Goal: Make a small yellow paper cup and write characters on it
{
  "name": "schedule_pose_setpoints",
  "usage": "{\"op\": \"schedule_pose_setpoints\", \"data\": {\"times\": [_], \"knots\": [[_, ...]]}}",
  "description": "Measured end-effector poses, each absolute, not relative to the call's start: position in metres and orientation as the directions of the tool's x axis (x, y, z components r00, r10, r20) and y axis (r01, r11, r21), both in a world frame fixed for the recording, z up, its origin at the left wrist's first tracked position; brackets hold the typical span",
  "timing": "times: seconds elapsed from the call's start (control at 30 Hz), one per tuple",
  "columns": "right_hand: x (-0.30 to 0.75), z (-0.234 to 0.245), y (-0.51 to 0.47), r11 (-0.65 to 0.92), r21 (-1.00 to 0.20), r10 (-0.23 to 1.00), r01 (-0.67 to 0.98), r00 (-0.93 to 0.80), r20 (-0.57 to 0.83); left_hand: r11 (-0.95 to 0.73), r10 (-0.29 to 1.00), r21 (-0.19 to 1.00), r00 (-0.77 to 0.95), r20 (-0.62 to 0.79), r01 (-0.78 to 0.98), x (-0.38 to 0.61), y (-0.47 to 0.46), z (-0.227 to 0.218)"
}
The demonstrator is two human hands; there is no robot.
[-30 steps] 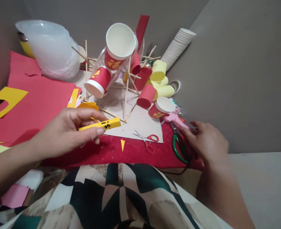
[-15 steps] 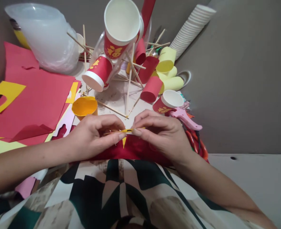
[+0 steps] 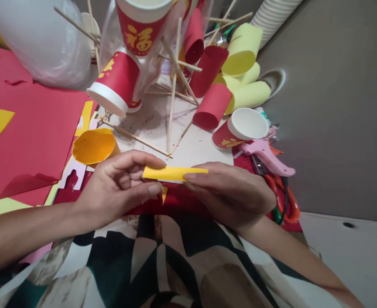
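Two hands hold a yellow strip (image 3: 172,173) flat.
The left hand (image 3: 118,186) and right hand (image 3: 231,192) each pinch one end with closed fingers, stretching it above the red sheet's (image 3: 182,202) near edge.

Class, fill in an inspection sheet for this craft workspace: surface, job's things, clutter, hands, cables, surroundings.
Surface: red paper sheets and a pale card base, marked and flecked with scraps.
Job's things: yellow paper strip, held level between both hands.
Clutter: orange paper roll, red paper cups, wooden sticks, red paper rolls, pale yellow rolls, pink glue gun, scissors, plastic bag.
Hands: left hand pinches the strip's left end; right hand pinches its right end.
Cables: dark cord beside the glue gun.
Surroundings: grey wall; patterned cloth nearest the camera.
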State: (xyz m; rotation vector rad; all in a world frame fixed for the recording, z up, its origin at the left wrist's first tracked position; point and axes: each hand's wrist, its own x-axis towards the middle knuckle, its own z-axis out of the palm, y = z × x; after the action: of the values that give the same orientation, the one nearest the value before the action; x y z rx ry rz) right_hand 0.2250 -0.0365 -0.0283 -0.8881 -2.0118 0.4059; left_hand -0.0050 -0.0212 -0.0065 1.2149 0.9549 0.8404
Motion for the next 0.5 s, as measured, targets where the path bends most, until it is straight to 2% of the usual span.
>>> {"op": "schedule_pose_setpoints", "data": {"times": [0.07,0.2,0.3,0.5], "knots": [[0.224,-0.028,-0.037,0.632,-0.66,0.775,0.407,-0.333,0.537,0.172,0.913,0.985,0.379,-0.153,-0.016,-0.003,-0.023,-0.01],[0.217,-0.032,-0.038,0.541,-0.785,0.838,0.3,-0.261,0.478,-0.095,0.944,0.983,0.329,0.038,0.159,-0.003,-0.025,-0.018],[0.212,-0.035,-0.037,0.522,-0.822,0.847,0.229,-0.247,0.47,-0.257,0.931,0.939,0.319,0.177,0.228,-0.004,-0.026,-0.022],[0.208,-0.039,-0.036,0.487,-0.854,0.87,0.181,-0.191,0.455,-0.45,0.855,0.863,0.391,0.341,0.231,-0.009,-0.022,-0.025]]}}
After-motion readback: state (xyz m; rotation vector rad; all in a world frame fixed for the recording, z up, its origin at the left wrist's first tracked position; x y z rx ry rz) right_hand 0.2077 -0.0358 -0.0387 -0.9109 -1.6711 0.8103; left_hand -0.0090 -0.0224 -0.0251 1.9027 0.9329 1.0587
